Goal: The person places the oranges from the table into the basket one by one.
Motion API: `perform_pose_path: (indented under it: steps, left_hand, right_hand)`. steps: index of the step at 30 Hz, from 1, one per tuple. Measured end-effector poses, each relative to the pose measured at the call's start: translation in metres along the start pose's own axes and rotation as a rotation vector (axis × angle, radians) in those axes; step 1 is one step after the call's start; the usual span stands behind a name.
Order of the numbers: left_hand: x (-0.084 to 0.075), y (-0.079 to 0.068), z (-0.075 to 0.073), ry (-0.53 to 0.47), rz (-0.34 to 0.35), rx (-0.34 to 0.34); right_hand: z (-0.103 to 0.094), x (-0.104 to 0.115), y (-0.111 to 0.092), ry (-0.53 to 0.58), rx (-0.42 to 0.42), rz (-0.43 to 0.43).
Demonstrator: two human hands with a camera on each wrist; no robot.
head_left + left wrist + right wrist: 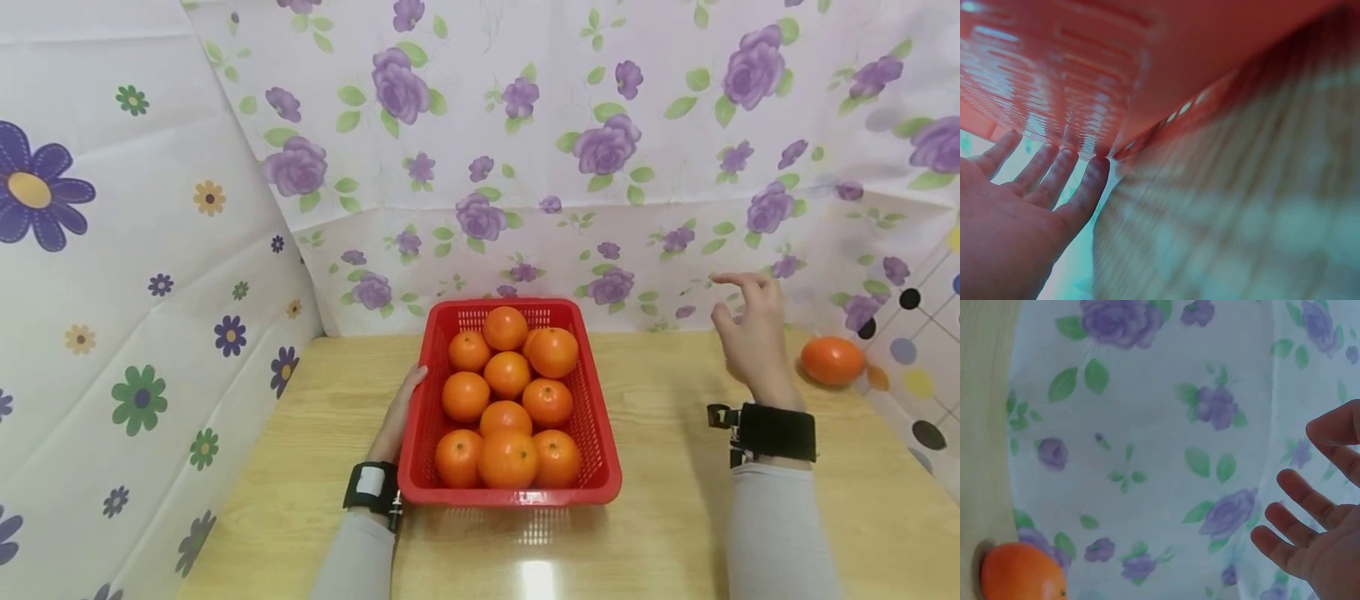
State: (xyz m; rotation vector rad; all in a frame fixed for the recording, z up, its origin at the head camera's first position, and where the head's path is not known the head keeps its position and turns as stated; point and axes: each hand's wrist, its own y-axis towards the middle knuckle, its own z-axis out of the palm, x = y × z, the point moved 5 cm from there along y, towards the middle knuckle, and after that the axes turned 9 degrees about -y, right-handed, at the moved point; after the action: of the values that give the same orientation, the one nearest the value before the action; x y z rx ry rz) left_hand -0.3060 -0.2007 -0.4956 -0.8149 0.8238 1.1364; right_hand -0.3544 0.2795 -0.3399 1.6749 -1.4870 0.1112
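Note:
A red plastic basket (597,400) with slotted walls stands on the table, holding several oranges (507,374) piled inside. My left hand (400,414) lies along the basket's left side. In the left wrist view, the fingers (1088,190) of that hand are extended against or close beside the slotted wall; exact contact is hard to tell. My right hand (752,337) is raised above the table, right of the basket, its fingers loosely bent and nothing held. Beyond it, a single orange (832,361) rests on the table, also visible at the lower left of the right wrist view.
The wooden table (300,500) meets a flowered cloth (480,167) hung behind it. Another flowered cloth (150,317) borders the left side, and a dotted cloth (922,375) borders the right, close to the single orange.

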Motion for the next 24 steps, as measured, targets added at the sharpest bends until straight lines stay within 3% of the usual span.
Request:
perform_pose_path:
  steps: [9, 16, 24]
  left_hand:
    - [-0.007, -0.005, 0.007, 0.016, 0.008, 0.052]
    - [-0.008, -0.008, 0.009, 0.023, 0.002, 0.068]
    - [-0.001, -0.001, 0.003, 0.016, 0.014, 0.026]
  right_hand:
    - [-0.010, -0.043, -0.003, -0.062, 0.040, 0.162]
    - [0.003, -0.083, -0.004, -0.094, 0.075, 0.212]
    - [0.014, -0.123, -0.010, -0.128, 0.123, 0.274]
